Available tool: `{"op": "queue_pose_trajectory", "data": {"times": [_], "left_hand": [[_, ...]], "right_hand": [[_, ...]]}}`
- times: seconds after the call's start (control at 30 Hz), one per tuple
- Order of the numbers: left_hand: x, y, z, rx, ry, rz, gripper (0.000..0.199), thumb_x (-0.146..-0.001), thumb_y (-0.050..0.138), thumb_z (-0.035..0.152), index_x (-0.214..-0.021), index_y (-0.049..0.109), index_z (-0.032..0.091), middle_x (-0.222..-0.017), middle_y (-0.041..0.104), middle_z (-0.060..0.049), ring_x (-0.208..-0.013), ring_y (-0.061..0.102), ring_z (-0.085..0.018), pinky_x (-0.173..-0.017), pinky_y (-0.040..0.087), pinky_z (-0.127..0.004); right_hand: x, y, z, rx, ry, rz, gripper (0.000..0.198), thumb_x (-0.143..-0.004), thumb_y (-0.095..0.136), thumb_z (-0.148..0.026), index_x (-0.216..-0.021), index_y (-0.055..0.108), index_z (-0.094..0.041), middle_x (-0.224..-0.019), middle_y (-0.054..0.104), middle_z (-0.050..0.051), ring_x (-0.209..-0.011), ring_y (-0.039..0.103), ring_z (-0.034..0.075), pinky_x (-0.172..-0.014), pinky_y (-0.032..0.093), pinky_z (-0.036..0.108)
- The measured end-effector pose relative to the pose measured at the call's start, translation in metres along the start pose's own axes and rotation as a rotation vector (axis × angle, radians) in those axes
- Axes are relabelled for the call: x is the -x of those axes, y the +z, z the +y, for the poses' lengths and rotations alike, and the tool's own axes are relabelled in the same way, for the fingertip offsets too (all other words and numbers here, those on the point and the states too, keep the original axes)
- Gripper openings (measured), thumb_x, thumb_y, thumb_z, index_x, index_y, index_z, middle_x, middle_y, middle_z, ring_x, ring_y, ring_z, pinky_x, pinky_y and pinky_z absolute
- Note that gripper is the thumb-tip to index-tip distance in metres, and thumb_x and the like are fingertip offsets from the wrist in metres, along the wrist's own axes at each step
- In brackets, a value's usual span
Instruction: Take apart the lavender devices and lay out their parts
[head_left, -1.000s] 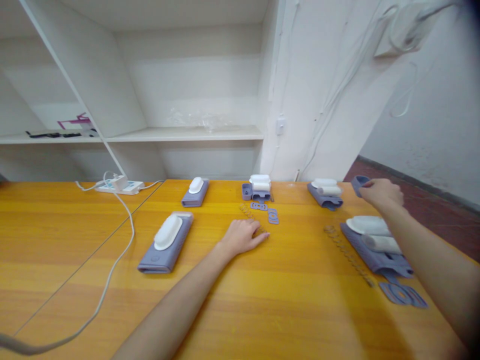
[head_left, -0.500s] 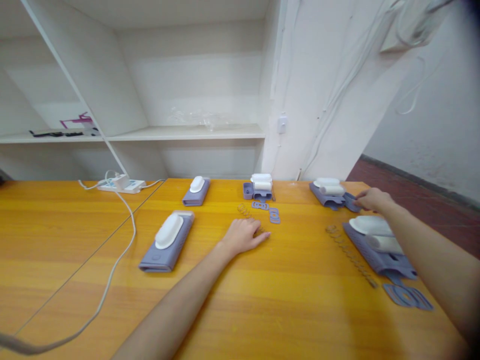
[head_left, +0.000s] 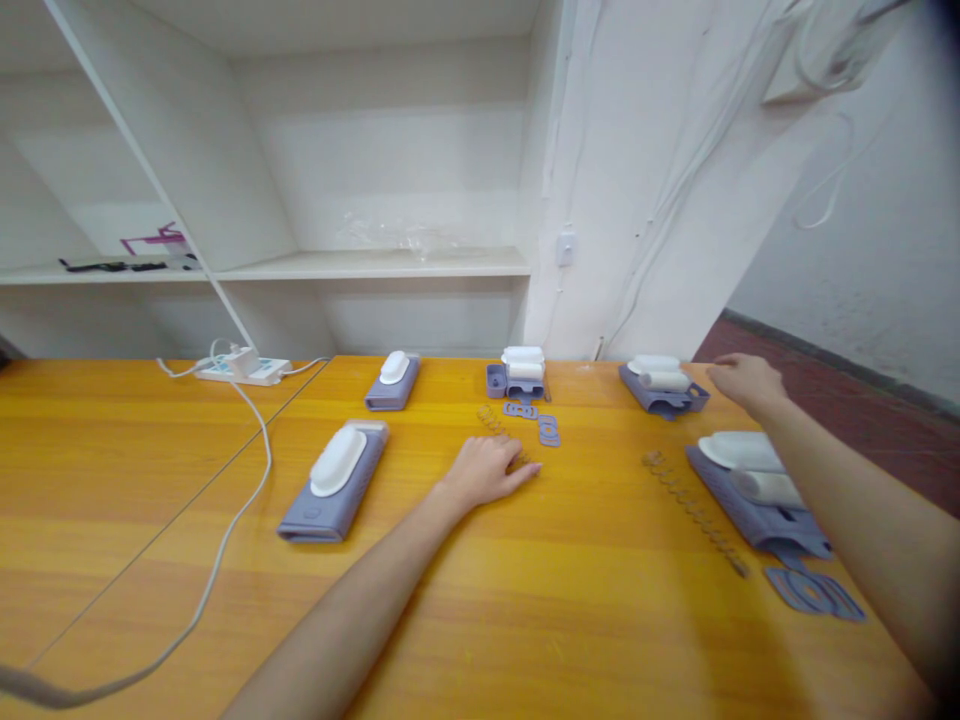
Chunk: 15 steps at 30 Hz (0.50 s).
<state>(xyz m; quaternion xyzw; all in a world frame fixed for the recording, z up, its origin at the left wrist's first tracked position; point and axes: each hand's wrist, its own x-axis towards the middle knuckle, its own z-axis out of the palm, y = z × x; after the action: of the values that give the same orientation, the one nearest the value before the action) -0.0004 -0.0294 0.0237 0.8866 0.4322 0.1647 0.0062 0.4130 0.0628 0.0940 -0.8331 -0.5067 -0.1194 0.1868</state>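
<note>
My left hand [head_left: 484, 470] rests on the table, thumb stretched out and fingers bent over the near end of a thin coil spring [head_left: 493, 420]. It is open; its fingertips are partly hidden. At the right, my right hand [head_left: 750, 380] hovers open beside a small purple cap-like part [head_left: 696, 396]. That part sits against a purple housing [head_left: 660, 402] that carries a white oval piece [head_left: 652, 364] and a white cylinder [head_left: 666, 381]. Under my right forearm lies a larger, similar purple housing [head_left: 750, 515], its right side partly covered.
A long spring [head_left: 694, 515] and purple flat frames [head_left: 814, 592] lie front right. Mid-back stands another housing [head_left: 525, 385] with flat frames [head_left: 549, 430] before it. Two purple units with white tops [head_left: 337, 460] are left. A cable [head_left: 262, 430] runs from a power strip [head_left: 247, 372].
My right hand has let go of the purple cap-like part, which now sits differently against the far-right housing. The long spring has shifted slightly left. My left hand has stayed put.
</note>
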Motion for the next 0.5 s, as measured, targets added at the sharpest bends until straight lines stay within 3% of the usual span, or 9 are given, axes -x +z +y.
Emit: {"op": "queue_pose_trajectory", "data": {"times": [0.1,0.2,0.23,0.33,0.43,0.5], "left_hand": [[0.000,0.000,0.000,-0.007,0.007,0.006,0.044,-0.088,0.034,0.056,-0.076,0.055,0.019,-0.083,0.066,-0.005,-0.074,0.061,-0.018,-0.060,0.038,-0.026],[0.000,-0.001,0.001,-0.008,0.007,0.002,0.044,-0.088,0.034,0.056,-0.077,0.056,0.019,-0.082,0.066,-0.005,-0.073,0.061,-0.018,-0.061,0.039,-0.026],[0.000,-0.002,0.001,-0.006,0.004,-0.003,0.044,-0.088,0.034,0.056,-0.077,0.056,0.019,-0.082,0.066,-0.005,-0.074,0.061,-0.018,-0.061,0.040,-0.026],[0.000,-0.003,0.002,-0.001,-0.014,-0.014,0.044,-0.087,0.035,0.056,-0.078,0.057,0.019,-0.083,0.066,-0.006,-0.075,0.061,-0.018,-0.063,0.040,-0.026],[0.000,-0.002,0.002,0.006,-0.023,-0.012,0.045,-0.088,0.035,0.057,-0.078,0.057,0.019,-0.084,0.066,-0.006,-0.075,0.061,-0.018,-0.063,0.041,-0.026],[0.000,-0.002,0.001,0.010,-0.014,-0.004,0.045,-0.088,0.034,0.057,-0.078,0.057,0.019,-0.084,0.066,-0.006,-0.075,0.061,-0.018,-0.063,0.041,-0.026]], "right_hand": [[0.016,-0.013,-0.025,-0.098,-0.023,0.115,0.037,-0.088,0.039,-0.027,-0.114,0.060,-0.014,-0.106,0.064,0.017,-0.096,0.059,0.028,-0.078,0.045,0.037],[0.050,-0.021,-0.065,-0.205,-0.284,0.176,0.037,-0.088,0.032,-0.022,-0.117,0.055,-0.014,-0.115,0.060,0.014,-0.105,0.055,0.024,-0.092,0.040,0.036],[0.064,-0.020,-0.079,-0.215,-0.365,0.143,0.037,-0.089,0.032,-0.023,-0.117,0.055,-0.018,-0.117,0.060,0.010,-0.106,0.054,0.022,-0.093,0.040,0.033],[0.102,-0.011,-0.116,-0.170,-0.672,-0.153,0.036,-0.089,0.035,-0.023,-0.114,0.059,-0.016,-0.114,0.062,0.010,-0.101,0.056,0.021,-0.090,0.040,0.030],[0.133,0.002,-0.141,-0.133,-0.781,-0.286,0.029,-0.084,0.048,-0.031,-0.104,0.066,-0.020,-0.098,0.068,0.007,-0.090,0.061,0.020,-0.079,0.044,0.027],[0.149,0.007,-0.152,-0.037,-0.831,-0.357,0.031,-0.087,0.045,-0.036,-0.104,0.067,-0.021,-0.096,0.067,0.008,-0.089,0.061,0.021,-0.076,0.044,0.028]]}}
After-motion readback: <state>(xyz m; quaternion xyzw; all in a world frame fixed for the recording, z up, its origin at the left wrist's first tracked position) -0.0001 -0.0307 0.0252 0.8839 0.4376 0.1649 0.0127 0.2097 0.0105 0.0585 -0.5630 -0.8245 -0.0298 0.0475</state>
